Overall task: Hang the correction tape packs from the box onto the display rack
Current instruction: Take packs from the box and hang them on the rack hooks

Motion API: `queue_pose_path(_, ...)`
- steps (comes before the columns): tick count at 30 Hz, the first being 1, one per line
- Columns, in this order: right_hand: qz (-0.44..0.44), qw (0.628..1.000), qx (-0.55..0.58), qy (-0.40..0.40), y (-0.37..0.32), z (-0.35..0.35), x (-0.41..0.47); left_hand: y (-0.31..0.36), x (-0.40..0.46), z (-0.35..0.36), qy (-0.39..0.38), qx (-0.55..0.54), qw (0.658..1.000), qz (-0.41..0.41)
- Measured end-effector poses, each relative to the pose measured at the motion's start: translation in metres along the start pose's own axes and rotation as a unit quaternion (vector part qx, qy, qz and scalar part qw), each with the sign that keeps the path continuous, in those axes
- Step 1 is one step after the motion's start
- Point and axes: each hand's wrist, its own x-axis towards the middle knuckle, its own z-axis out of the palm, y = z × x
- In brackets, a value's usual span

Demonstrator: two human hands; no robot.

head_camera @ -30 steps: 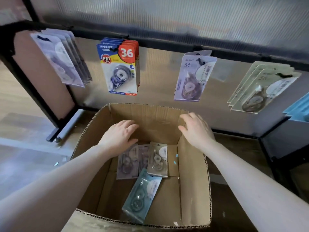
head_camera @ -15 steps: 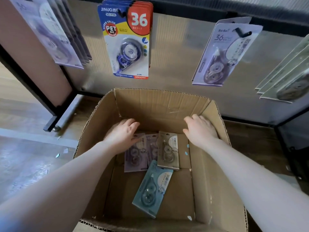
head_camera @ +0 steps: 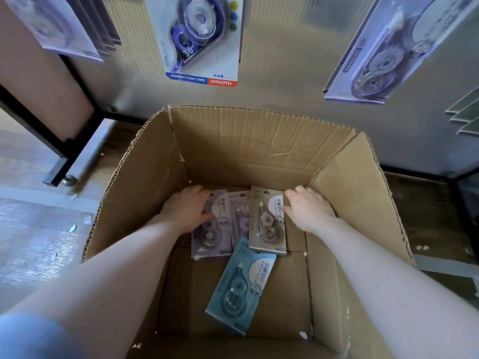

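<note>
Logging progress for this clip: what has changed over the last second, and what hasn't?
Both hands went down from the rim into the box. The left hand now rests on the purple pack; the right hand touches the edge of the beige pack. Neither pack is lifted yet. The camera leaned closer. The four packs, including the blue pack, lie as before.

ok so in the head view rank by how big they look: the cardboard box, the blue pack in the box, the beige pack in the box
1. Brown cardboard box, clearly largest.
2. Light blue correction tape pack.
3. Beige correction tape pack; it lies farther from the camera, so the two packs may really match.
</note>
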Motion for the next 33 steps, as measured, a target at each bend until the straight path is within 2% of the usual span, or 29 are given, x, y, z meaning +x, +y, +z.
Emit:
queue_pose_path(8,-0.013,0.998,0.050,-0.035,-0.006,0.023,0.031,-0.004,0.011,0.015,-0.025,-0.030,0.999,0.002)
queue_pose_path(11,-0.012,0.998,0.050,-0.026,-0.008,0.025,0.041,-0.005,0.015,0.018,-0.025,-0.031,0.999,0.004)
queue_pose_path(14,-0.005,0.999,0.041,-0.020,-0.011,0.028,0.048,-0.006,0.021,0.021,-0.030,-0.049,0.998,-0.022)
queue_pose_path(18,0.014,0.995,0.088,-0.039,-0.012,0.033,0.049,-0.004,0.025,0.022,-0.030,-0.054,0.997,-0.047)
queue_pose_path(24,0.034,0.987,0.138,-0.078,-0.003,0.037,0.043,-0.002,0.020,0.018,-0.037,-0.010,0.997,-0.071)
queue_pose_path(30,0.095,0.971,0.199,-0.093,-0.001,0.037,0.035,-0.001,0.016,0.009,-0.014,-0.058,0.995,-0.080)
queue_pose_path(33,0.091,0.961,0.249,-0.079,0.000,0.037,0.028,-0.001,0.015,0.004,0.013,-0.114,0.990,-0.085)
